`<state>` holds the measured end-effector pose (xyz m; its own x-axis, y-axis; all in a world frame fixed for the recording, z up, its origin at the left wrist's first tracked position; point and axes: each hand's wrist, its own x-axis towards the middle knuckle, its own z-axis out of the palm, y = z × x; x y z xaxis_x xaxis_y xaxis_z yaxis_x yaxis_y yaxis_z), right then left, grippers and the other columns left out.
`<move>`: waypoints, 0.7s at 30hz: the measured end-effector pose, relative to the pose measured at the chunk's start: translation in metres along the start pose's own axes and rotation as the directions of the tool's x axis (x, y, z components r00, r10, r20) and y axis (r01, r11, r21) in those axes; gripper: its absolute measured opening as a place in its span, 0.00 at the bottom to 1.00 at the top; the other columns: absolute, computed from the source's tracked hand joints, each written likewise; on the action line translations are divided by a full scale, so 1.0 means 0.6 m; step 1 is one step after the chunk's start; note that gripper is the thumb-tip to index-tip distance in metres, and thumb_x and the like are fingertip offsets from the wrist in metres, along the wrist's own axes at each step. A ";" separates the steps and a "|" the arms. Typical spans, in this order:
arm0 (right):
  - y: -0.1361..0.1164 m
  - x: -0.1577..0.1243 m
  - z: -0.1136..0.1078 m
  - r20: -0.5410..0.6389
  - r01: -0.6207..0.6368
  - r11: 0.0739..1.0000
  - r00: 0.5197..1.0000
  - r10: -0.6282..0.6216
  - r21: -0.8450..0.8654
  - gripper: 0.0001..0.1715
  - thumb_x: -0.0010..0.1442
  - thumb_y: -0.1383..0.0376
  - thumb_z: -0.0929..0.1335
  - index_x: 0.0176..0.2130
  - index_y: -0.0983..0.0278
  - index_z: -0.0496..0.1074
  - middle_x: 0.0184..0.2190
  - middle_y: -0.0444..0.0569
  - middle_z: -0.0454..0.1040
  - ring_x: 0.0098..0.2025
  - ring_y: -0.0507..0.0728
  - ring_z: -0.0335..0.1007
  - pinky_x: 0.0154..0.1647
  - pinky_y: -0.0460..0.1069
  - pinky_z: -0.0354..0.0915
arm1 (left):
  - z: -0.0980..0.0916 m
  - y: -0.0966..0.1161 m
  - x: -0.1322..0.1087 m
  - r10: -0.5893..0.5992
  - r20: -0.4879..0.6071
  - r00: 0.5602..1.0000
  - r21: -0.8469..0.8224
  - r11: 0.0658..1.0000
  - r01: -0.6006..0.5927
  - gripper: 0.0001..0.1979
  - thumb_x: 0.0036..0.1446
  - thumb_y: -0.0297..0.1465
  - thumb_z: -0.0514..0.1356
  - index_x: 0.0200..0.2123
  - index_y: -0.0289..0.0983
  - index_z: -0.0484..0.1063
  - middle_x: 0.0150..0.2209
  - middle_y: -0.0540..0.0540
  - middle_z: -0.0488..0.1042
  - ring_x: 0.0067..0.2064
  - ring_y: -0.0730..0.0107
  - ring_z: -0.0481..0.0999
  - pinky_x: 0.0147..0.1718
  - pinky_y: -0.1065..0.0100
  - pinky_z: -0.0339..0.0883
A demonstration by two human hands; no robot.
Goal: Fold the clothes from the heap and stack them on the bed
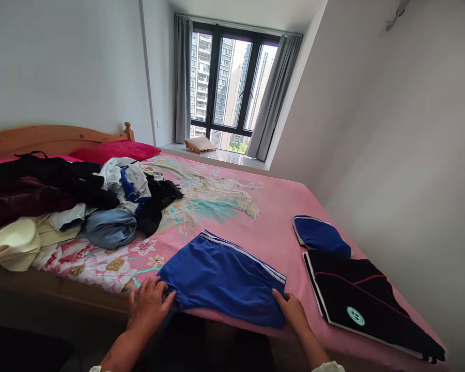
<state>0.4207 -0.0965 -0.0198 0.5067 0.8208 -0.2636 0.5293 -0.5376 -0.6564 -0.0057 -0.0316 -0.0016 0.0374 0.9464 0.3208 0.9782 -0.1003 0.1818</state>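
A pair of blue shorts [225, 279] with white stripes along one edge lies folded flat at the front edge of the bed. My left hand [149, 302] is at the shorts' left end, thumb apart from the fingers, fingertips touching the cloth. At the right end, my right hand [292, 310] grips the hem, thumb on top and the other fingers mostly hidden under the fabric. To the right lie a folded black garment [356, 294] with red piping and a round pale emblem, and a folded blue garment [321, 235] just beyond it.
A loose heap of clothes [62, 191] covers the bed's left side, in front of a red pillow [116, 150] and wooden headboard [54, 135]. The pink flowered sheet [271, 206] reaches the right wall. A brown paper package [200, 144] sits on the window sill.
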 end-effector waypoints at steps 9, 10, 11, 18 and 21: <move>-0.004 0.010 -0.002 0.020 -0.008 0.986 1.000 0.004 0.169 0.34 0.48 0.39 0.63 0.31 0.66 0.74 0.29 0.54 0.77 0.39 0.65 0.74 0.38 0.52 0.64 | -0.033 0.036 0.011 0.259 -0.168 0.951 -0.471 0.826 -0.308 0.10 0.59 0.30 0.50 0.38 0.42 0.71 0.48 0.46 0.74 0.55 0.62 0.69 0.56 0.59 0.62; -0.003 0.010 -0.002 0.033 -0.014 0.978 0.999 0.008 0.210 0.34 0.48 0.39 0.64 0.32 0.67 0.74 0.29 0.53 0.78 0.39 0.64 0.74 0.38 0.52 0.64 | -0.029 0.058 0.017 0.316 -0.130 0.940 -0.502 0.796 -0.337 0.12 0.60 0.29 0.49 0.39 0.42 0.71 0.49 0.47 0.74 0.56 0.65 0.68 0.56 0.60 0.62; -0.002 0.010 -0.002 0.045 -0.017 0.967 0.999 0.006 0.253 0.33 0.47 0.40 0.65 0.32 0.68 0.75 0.29 0.53 0.78 0.39 0.64 0.74 0.38 0.51 0.64 | -0.023 0.079 0.024 0.366 -0.079 0.927 -0.519 0.779 -0.352 0.14 0.61 0.28 0.47 0.39 0.42 0.72 0.49 0.47 0.74 0.57 0.66 0.68 0.57 0.61 0.61; 0.002 0.004 0.004 -0.014 0.024 0.912 1.000 -0.020 0.408 0.29 0.47 0.45 0.67 0.33 0.66 0.77 0.29 0.50 0.78 0.38 0.63 0.74 0.36 0.50 0.66 | 0.039 0.139 0.112 0.344 0.153 0.927 -0.445 0.861 -0.246 0.16 0.59 0.28 0.49 0.44 0.41 0.74 0.52 0.45 0.73 0.55 0.64 0.69 0.55 0.60 0.62; 0.003 0.007 0.006 -0.011 0.042 0.913 0.999 -0.041 0.406 0.30 0.47 0.44 0.67 0.34 0.68 0.76 0.31 0.51 0.79 0.39 0.64 0.74 0.38 0.51 0.65 | 0.047 0.130 0.179 0.249 0.172 0.953 -0.398 0.903 -0.164 0.15 0.60 0.29 0.49 0.45 0.37 0.73 0.48 0.42 0.74 0.52 0.64 0.70 0.54 0.59 0.61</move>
<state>0.4214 -0.0934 -0.0245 0.4923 0.8400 -0.2283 0.2286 -0.3778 -0.8972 0.0806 0.0710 0.0210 0.3142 0.9299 0.1910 0.7954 -0.3678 0.4818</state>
